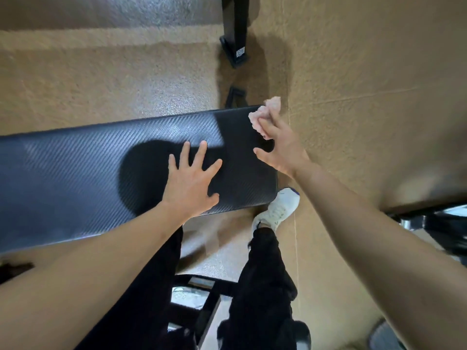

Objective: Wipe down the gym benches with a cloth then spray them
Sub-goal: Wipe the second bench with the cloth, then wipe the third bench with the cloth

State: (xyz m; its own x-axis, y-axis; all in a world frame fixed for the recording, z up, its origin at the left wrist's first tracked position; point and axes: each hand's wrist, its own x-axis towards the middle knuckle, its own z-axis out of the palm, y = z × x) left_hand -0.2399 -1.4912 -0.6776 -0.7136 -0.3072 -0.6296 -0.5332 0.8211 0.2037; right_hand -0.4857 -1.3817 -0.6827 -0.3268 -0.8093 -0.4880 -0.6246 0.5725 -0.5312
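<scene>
A long black padded gym bench with a woven, carbon-weave vinyl cover (75, 168) runs from the left edge of the view to a rounded end near the middle, standing on a tan speckled floor (366, 72). The left hand (190, 183) lies flat on the bench top near its right end, palm down, fingers (185, 152) spread wide and holding nothing. The right hand (280, 145) hovers over the far right corner of the bench, its fingers pinched around a small crumpled pale pink cloth (265, 114); the thumb juts out to the left, and the cloth bunches above the fingertips at the corner; whether it touches the vinyl cannot be told. Both forearms are bare. Below the bench's right end show black trouser legs (262, 279) and a white sneaker (278, 210) planted on the floor just beside the bench's near right corner. A black metal frame foot (235, 46) stands on the floor beyond the bench's far edge
</scene>
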